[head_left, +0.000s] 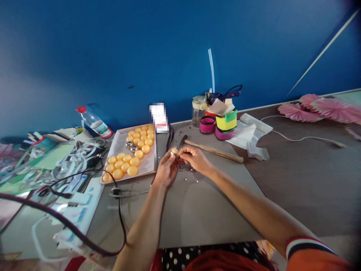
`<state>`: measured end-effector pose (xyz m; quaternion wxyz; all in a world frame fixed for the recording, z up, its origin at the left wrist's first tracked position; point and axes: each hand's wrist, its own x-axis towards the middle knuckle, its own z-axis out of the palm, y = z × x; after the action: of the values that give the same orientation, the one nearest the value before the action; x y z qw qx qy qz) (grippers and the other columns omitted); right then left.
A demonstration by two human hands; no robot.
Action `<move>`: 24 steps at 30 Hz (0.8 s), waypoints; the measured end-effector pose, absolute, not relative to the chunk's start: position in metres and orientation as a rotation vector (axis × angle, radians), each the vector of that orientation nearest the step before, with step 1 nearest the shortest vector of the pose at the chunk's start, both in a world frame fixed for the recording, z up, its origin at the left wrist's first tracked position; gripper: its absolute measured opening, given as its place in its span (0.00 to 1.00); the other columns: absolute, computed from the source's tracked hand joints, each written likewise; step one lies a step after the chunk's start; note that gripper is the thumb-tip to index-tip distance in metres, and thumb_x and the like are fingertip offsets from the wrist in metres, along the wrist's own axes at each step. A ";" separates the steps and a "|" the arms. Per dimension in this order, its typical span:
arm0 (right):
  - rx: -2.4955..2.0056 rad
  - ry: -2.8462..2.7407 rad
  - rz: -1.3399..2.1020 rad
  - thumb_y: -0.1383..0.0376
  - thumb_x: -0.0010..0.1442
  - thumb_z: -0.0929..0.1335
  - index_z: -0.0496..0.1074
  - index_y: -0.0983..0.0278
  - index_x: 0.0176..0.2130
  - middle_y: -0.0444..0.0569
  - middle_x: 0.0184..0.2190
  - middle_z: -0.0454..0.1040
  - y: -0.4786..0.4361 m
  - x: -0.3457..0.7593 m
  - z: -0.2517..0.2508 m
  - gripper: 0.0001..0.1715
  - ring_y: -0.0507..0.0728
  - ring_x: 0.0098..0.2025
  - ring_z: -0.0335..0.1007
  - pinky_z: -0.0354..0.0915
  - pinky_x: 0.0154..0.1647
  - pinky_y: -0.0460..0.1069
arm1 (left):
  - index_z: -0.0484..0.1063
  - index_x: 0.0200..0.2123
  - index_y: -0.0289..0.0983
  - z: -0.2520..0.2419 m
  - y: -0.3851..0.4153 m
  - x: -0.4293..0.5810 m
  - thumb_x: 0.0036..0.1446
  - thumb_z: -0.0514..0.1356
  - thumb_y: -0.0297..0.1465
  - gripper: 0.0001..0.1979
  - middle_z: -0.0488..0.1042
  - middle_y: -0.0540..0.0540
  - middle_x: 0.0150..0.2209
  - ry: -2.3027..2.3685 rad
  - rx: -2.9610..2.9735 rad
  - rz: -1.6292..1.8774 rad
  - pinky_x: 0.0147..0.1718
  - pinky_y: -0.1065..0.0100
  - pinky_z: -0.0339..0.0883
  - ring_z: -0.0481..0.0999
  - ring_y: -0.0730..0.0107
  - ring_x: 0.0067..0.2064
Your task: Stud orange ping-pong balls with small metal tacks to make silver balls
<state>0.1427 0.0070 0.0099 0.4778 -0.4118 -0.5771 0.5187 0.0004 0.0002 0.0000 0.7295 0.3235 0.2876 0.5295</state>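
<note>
My left hand [167, 170] is closed around a small yellow ball [175, 151] that has shiny silver pieces on part of its surface. My right hand [195, 159] is at the ball's right side, thumb and fingertips pinched together; whatever is between them is too small to make out. Below the hands, loose shiny bits [189, 168] are scattered on the grey mat [194, 210]. To the left, a shallow white box [155, 158] holds several plain yellow-orange balls [132, 171] and two silver-covered balls [134, 149].
A wooden-handled hammer [217, 150] lies behind my right hand. Beyond it are a glass jar [199, 113], a pink tape roll [207, 125] and a yellow container [226, 120]. At left are a tilted bottle [97, 125], a power strip [79, 210] and looping cables. Pink paper fans [332, 109] lie far right.
</note>
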 end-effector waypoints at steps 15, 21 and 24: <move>-1.008 -1.372 1.301 0.63 0.49 0.67 0.69 0.65 0.29 0.38 0.18 0.62 0.010 0.142 0.006 0.07 0.47 0.22 0.56 0.56 0.26 0.45 | 0.70 0.45 0.35 -0.004 0.001 0.001 0.49 0.66 0.31 0.19 0.75 0.46 0.39 0.632 0.701 1.182 0.44 0.63 0.66 0.75 0.68 0.38; -1.063 -1.392 1.247 0.63 0.51 0.65 0.68 0.64 0.29 0.39 0.21 0.65 0.009 0.140 0.002 0.06 0.47 0.21 0.59 0.57 0.25 0.45 | 0.70 0.44 0.37 -0.004 0.000 0.004 0.49 0.65 0.32 0.17 0.74 0.47 0.38 0.625 0.751 1.227 0.43 0.64 0.67 0.74 0.67 0.40; -1.091 -1.382 1.236 0.63 0.52 0.65 0.67 0.64 0.30 0.39 0.21 0.65 0.008 0.139 0.001 0.06 0.48 0.21 0.59 0.57 0.24 0.45 | 0.70 0.43 0.37 -0.001 -0.002 0.007 0.49 0.65 0.34 0.17 0.74 0.47 0.38 0.632 0.776 1.229 0.41 0.64 0.67 0.74 0.65 0.41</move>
<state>0.1387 0.0083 0.0013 0.4753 -0.4462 -0.5652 0.5056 0.0072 -0.0019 -0.0011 0.7021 0.3486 0.2841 0.5521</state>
